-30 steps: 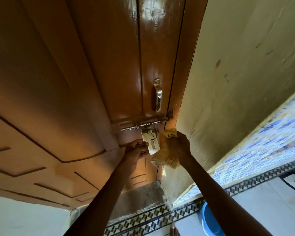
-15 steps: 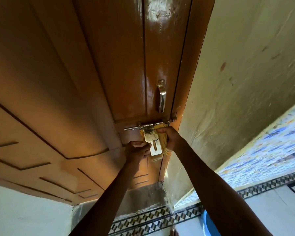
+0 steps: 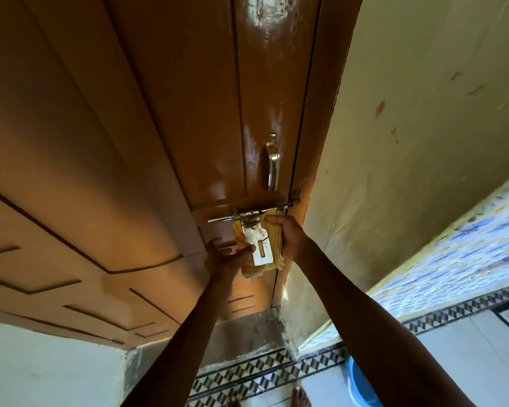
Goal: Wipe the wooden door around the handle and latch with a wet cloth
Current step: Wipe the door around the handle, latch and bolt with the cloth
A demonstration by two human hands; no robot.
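A glossy brown wooden door [image 3: 188,118] fills the upper left, with a metal pull handle [image 3: 273,163] near its right edge. Below it runs a sliding bolt latch [image 3: 247,215] with a hanging metal hasp plate [image 3: 257,243]. My right hand [image 3: 288,239] grips a yellow cloth [image 3: 274,245] and presses it against the door behind the hasp. My left hand [image 3: 227,257] holds the lower left edge of the hasp, with its fingers also on the cloth's bottom fold. Wet sheen shows on the door around the handle.
A cream plastered wall [image 3: 409,142] stands right of the door frame [image 3: 315,142]. A patterned tile border [image 3: 276,368] runs along the floor. A blue bucket [image 3: 362,386] sits at the bottom right, beside my bare foot [image 3: 300,398].
My right hand has carried the cloth from the right of the hasp up and left, tucking it behind the plate under the bolt. My left hand kept hold of the hasp.
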